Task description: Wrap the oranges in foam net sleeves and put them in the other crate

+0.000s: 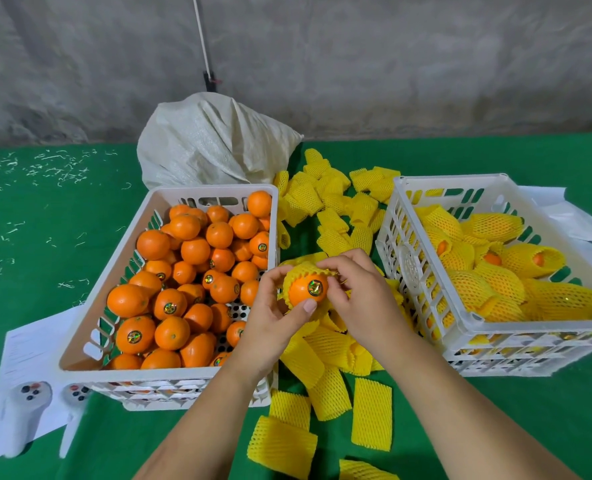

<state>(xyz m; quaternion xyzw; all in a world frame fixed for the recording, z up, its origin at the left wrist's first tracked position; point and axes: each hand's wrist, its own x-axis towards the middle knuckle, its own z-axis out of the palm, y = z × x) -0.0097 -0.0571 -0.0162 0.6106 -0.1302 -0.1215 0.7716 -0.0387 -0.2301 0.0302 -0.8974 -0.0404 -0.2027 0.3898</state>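
Hands at centre – both on one orange, sleeve partly on.
L hand (274, 317) grips orange (306, 289) from below, thumb on front; R hand (357, 289) pinches foam net sleeve (301, 271) over its top – held between left crate (121, 271) of bare oranges and right crate (422, 292) of wrapped ones. Loose sleeves (325, 375) on green desk (45, 220).

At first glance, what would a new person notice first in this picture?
Probably the white crate on the left, heaped with bare oranges. In the middle, the left hand and right hand pull a yellow foam net sleeve over one orange. On the right, a second crate holds wrapped oranges.
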